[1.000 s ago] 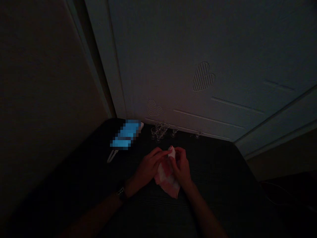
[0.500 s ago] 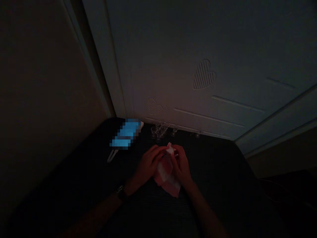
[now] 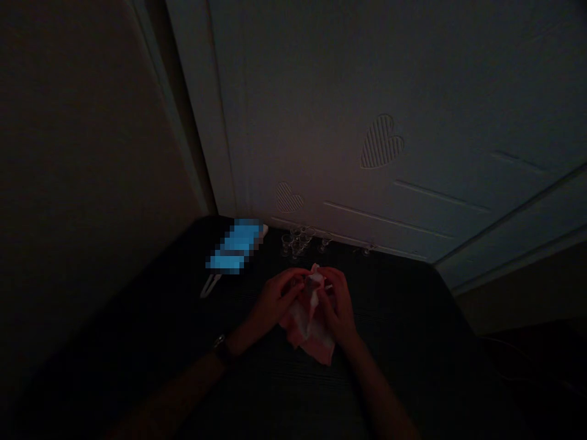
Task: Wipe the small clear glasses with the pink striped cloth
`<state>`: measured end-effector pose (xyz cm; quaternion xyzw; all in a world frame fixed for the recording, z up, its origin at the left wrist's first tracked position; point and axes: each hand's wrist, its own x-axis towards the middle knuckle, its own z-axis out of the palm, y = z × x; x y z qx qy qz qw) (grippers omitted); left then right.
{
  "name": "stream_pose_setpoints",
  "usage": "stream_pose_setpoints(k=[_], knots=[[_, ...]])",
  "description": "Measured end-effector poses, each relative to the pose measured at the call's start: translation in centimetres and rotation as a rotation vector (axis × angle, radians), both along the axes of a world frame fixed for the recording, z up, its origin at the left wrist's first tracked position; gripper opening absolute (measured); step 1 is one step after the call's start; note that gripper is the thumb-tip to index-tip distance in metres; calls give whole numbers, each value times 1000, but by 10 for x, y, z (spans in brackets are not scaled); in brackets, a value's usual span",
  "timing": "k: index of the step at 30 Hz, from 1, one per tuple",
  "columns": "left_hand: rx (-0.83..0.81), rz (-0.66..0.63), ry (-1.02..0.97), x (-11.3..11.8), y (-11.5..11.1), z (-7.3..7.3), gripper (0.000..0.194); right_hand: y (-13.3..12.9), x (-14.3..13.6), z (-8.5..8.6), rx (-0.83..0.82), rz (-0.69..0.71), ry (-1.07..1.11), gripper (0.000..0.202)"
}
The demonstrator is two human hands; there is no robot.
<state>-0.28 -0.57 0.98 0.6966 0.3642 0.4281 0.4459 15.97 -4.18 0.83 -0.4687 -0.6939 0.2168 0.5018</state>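
A pink and white cloth (image 3: 316, 339) hangs crumpled between my hands over the dark table. My left hand (image 3: 277, 298) has its fingers and thumb curled in on the cloth's upper left side. On the other side, my right hand (image 3: 338, 302) grips the bunched upper part, fingers bent round it. Something small may be inside the folds or at my left fingertips, but the dim light hides it. Beyond my hands, several small clear stemmed glasses (image 3: 297, 240) stand in a cluster near the wall.
A lit, blurred screen (image 3: 238, 244) lies at the back left, with a white strap or loop (image 3: 210, 285) at its near end. One more glass (image 3: 324, 243) and a small clear object (image 3: 367, 249) stand right of the cluster. A white panel with raised hearts (image 3: 381, 142) borders the table (image 3: 403, 342).
The cloth has shifted between my fingers, and its top is now more folded, with a white fold hanging down the middle. My left hand has drawn slightly away from my right.
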Motion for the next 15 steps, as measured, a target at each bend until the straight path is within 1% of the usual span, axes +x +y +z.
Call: stream_pose_setpoints(k=[4,7,11,15], knots=[[-139,-89,-61,-2,3,-2,27,0,-1,1,29,16,-19,33],[-193,-133,-81,-2,4,0,26,0,-1,2,43,3,-28,32],[-208,-146,-79,-2,4,2,24,1,0,0,37,-9,-40,30],[-195,-124,-87,-1,3,2,22,3,2,-4,-33,-5,-47,28]])
